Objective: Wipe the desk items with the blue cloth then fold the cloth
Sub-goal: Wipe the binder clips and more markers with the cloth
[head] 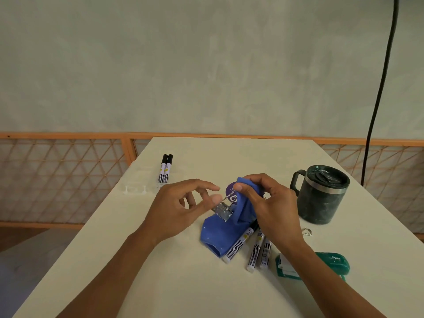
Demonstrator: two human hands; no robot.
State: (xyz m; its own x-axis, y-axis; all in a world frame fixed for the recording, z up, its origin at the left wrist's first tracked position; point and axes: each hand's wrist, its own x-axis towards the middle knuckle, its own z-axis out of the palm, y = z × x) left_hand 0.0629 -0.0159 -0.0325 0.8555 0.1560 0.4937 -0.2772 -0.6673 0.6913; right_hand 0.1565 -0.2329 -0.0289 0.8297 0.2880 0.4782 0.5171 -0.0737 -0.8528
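Blue cloth [220, 235] pinched by right hand [271, 204], binder clip [222, 211] by left hand [180, 210]. Wiping step, seemingly; next, turn it over.

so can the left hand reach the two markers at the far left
Probably yes: nothing stands between the left hand and the two markers, though it is busy pinching a glittery binder clip.
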